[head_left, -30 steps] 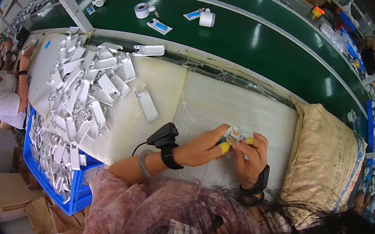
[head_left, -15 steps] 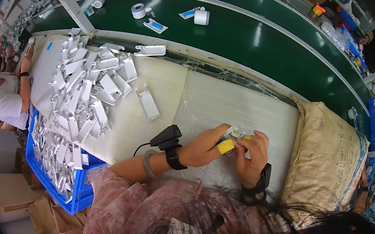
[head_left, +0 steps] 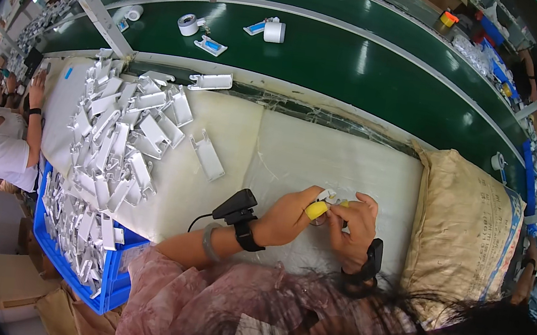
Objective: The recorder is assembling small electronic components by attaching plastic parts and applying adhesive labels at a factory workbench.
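Observation:
My left hand [head_left: 287,219] is closed on a small white plastic part [head_left: 326,195], with yellow wrapping around a fingertip. Much of that part is hidden by the fingers, so its exact kind does not show. Close against it from the other side, my right hand [head_left: 355,228] has its thumb and fingers pinched at the part's edge. Both hands are just above the pale sheet-covered table [head_left: 283,156]. To their left lies a single white plastic housing [head_left: 207,157], apart from a large heap of similar white housings [head_left: 145,124].
A blue crate [head_left: 111,282] full of white housings stands at the left. On the right rests a tan woven sack [head_left: 461,227]. Beyond the table runs a green conveyor belt [head_left: 362,71] carrying white cylindrical units [head_left: 274,31]. A person [head_left: 10,144] works at far left.
Items on the belt have shifted left. Both hands stay together around the small white part, with slightly altered finger positions.

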A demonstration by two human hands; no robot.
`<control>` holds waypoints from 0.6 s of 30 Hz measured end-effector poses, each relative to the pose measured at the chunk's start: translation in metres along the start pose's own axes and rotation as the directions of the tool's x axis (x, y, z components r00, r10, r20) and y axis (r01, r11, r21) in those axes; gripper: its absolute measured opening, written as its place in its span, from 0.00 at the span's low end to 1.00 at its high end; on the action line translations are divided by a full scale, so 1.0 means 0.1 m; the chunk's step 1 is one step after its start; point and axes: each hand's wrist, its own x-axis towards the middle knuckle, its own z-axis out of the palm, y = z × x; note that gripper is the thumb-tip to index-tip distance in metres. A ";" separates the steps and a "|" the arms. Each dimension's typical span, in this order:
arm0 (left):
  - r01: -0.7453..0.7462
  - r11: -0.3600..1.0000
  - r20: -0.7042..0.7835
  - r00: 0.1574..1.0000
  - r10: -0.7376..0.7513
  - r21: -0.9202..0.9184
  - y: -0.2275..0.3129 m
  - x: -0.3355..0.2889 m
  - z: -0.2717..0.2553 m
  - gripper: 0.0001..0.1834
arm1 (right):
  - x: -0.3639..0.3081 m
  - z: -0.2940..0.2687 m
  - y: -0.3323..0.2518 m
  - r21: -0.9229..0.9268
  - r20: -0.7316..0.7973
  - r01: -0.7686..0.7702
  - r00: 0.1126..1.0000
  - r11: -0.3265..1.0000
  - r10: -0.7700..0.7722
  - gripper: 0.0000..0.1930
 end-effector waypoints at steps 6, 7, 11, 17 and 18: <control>0.011 0.998 0.027 1.000 -0.013 0.069 0.05 -0.01 -0.05 0.09 | 0.00 0.01 -0.03 0.011 -0.005 -0.014 1.000 1.000 0.014 0.09; 0.062 0.998 0.042 0.997 -0.063 0.018 0.06 0.00 -0.04 0.09 | -0.02 -0.02 -0.03 0.021 -0.011 -0.015 1.000 1.000 0.015 0.09; 0.183 0.956 0.055 0.983 -0.175 -0.230 0.05 0.05 -0.09 0.12 | -0.01 -0.03 -0.08 0.001 -0.024 -0.058 0.998 0.998 0.058 0.17; 0.209 0.842 0.053 0.976 -0.211 -0.498 -0.08 0.13 -0.13 0.22 | -0.03 -0.05 -0.02 0.110 -0.051 -0.144 0.987 0.983 0.150 0.22; 0.254 0.817 0.052 0.962 -0.267 -0.517 -0.07 0.14 -0.13 0.24 | -0.04 -0.05 -0.01 0.096 -0.039 -0.135 0.989 0.986 0.139 0.22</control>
